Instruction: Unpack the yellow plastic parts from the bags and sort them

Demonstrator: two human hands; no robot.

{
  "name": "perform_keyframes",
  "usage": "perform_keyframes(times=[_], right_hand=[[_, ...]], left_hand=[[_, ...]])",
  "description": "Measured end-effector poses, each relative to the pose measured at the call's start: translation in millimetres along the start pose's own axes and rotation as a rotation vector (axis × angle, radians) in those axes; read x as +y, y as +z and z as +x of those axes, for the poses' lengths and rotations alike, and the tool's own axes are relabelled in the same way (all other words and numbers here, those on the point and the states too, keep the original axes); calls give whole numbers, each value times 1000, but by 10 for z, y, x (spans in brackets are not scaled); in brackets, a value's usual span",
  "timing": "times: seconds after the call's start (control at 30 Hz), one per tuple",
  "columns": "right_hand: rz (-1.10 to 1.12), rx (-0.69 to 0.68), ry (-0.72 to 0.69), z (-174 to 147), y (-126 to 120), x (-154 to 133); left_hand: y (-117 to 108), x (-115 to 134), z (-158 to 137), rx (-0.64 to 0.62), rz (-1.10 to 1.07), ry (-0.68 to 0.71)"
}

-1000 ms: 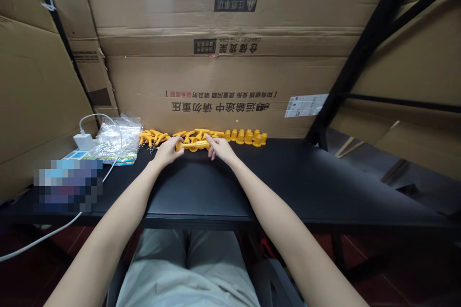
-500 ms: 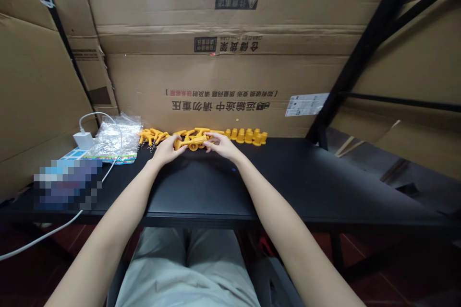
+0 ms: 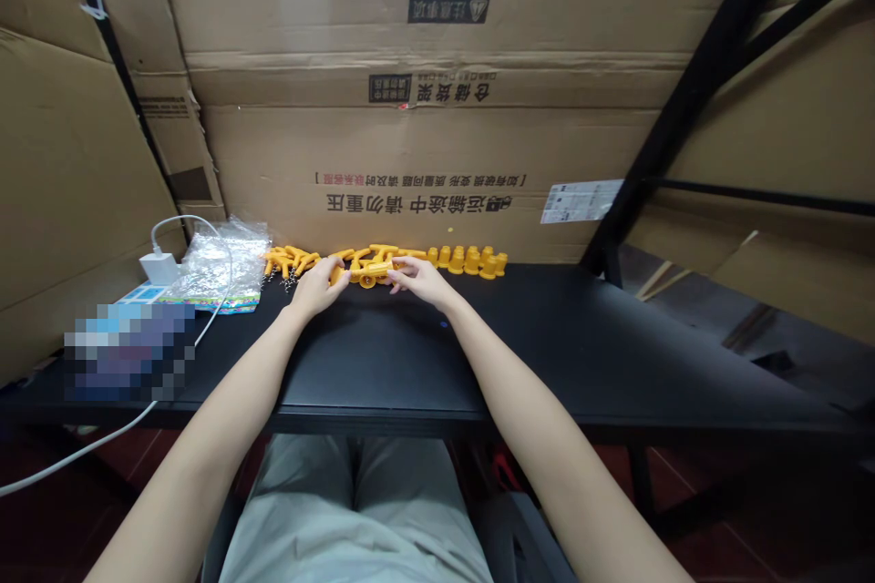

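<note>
Both hands are together at the back of the black table, on a slim yellow plastic piece (image 3: 373, 271) held level between them. My left hand (image 3: 315, 290) closes its thumb and fingers round the flared left end. At the right end, my right hand (image 3: 422, 281) pinches with its fingertips, which partly hide that end. Just below and behind the held piece lie more yellow plastic parts (image 3: 383, 250), one with a round open face (image 3: 367, 282). Left of my hands sits a pile of yellow branched pieces (image 3: 291, 257) with thin metal chains or coils.
Several yellow cup-shaped pieces (image 3: 471, 259) stand in rows on the right. At left are clear plastic bags (image 3: 225, 260), a white charger (image 3: 159, 268) with a cable, and a blurred-out item (image 3: 129, 351). A cardboard wall (image 3: 437, 141) rises behind the black table (image 3: 389, 364).
The held yellow piece has shifted slightly between my fingers, its right end now pointing into my right fingertips. My arms have barely moved.
</note>
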State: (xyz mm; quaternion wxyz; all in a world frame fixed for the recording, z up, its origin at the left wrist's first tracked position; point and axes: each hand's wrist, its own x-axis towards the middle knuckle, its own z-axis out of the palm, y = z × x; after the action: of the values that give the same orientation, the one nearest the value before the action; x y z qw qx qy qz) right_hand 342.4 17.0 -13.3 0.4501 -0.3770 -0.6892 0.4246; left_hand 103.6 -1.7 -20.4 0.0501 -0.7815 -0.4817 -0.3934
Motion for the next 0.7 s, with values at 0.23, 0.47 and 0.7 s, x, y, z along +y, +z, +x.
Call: perform_keyframes(times=[0.23,0.47,0.7], right_hand=[[20,16,39,-43,46,-74],[-19,22,0,-74,103,-142],[-48,35,-19,-95,136,-191]], left_hand=[[1,0,-5,6,0,-2],[7,14,-13,24,7,11],[3,51,-20,11,8,-2]])
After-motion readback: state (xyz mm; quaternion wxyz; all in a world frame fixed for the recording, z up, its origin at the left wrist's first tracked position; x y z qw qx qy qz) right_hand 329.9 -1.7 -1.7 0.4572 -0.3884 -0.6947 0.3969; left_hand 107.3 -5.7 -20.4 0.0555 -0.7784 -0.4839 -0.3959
